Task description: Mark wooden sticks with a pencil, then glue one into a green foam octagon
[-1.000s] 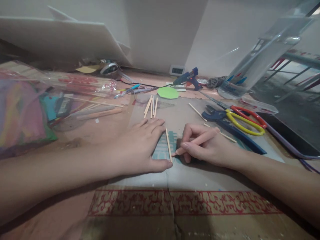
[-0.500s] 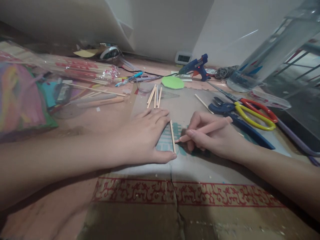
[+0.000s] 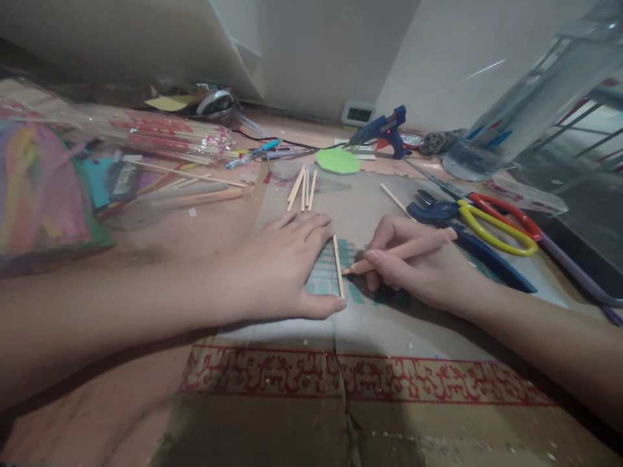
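Note:
My left hand [image 3: 292, 263] lies flat on the cardboard, fingers stretched and thumb apart. Its index fingertip and thumb tip touch the two ends of a short wooden stick [image 3: 338, 266]. Closed around a pink marker pen [image 3: 406, 251], my right hand [image 3: 413, 266] rests just right of that stick. The pen's tip is beside the stick's lower half; whether it touches the wood I cannot tell. Beneath the hands is a cardboard sheet [image 3: 272, 331] with green print and a red patterned band. Several cut sticks [image 3: 303, 189] lie beyond my left fingers.
Blue cutters [image 3: 487, 256] and scissors with red and yellow handles [image 3: 496, 227] lie at right. Behind are a blue glue gun [image 3: 382, 133], a green octagonal piece [image 3: 337, 161] and a clear bottle [image 3: 487, 143]. Bagged skewers [image 3: 156, 133] and a colourful bag [image 3: 43, 188] occupy the left.
The pen tip has shifted very slightly upward beside the stick, and the pen's back end has moved a little right. The left hand and stick hold their pose.

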### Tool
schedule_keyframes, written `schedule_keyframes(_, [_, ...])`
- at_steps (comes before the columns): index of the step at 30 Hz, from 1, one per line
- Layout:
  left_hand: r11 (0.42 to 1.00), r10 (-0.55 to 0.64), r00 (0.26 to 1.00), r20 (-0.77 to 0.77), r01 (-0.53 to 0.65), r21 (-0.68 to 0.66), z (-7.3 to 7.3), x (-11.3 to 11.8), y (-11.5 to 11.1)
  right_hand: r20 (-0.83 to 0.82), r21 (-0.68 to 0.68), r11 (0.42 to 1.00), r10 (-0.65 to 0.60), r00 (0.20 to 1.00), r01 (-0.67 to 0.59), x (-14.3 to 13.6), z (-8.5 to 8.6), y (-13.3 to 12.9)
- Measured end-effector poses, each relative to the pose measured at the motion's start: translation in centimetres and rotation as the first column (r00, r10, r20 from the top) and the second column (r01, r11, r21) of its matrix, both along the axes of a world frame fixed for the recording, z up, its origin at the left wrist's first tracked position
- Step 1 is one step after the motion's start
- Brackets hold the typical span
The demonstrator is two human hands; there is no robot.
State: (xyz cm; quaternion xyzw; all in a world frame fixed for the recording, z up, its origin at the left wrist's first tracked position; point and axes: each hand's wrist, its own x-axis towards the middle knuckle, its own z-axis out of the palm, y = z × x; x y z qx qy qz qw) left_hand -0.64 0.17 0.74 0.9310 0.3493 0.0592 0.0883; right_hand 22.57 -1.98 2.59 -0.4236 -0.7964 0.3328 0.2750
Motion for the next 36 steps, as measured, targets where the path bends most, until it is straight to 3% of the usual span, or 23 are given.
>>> schedule_keyframes(6, [1.000,-0.002,1.000,0.005,0.002,0.003,-0.07,-0.14,-0.04,-0.022,-0.013,0.999,0.045,0.999,-0.046,0.03,0.00,0.11])
schedule_keyframes(11, [1.000,0.001,1.000,-0.022,-0.001,0.005,-0.02,-0.05,0.00,-0.005,0.004,1.000,0.011,1.000,-0.011,-0.01,-0.06,0.23])
schedule_keyframes(17, [1.000,-0.001,1.000,-0.009,0.001,0.014,-0.17,-0.16,0.05,-0.023,-0.093,0.995,-0.049,0.999,0.047,-0.11,-0.25,0.35])
schedule_keyframes(26, [1.000,-0.002,1.000,-0.004,0.002,0.012,-0.31,-0.24,0.05,-0.006,-0.022,1.000,0.011,1.000,-0.011,-0.03,-0.11,0.19])
schedule_keyframes(36, [1.000,0.003,1.000,-0.019,-0.002,0.018,0.00,-0.13,-0.01,0.021,-0.051,0.993,-0.110,0.994,0.110,-0.47,0.11,0.27])
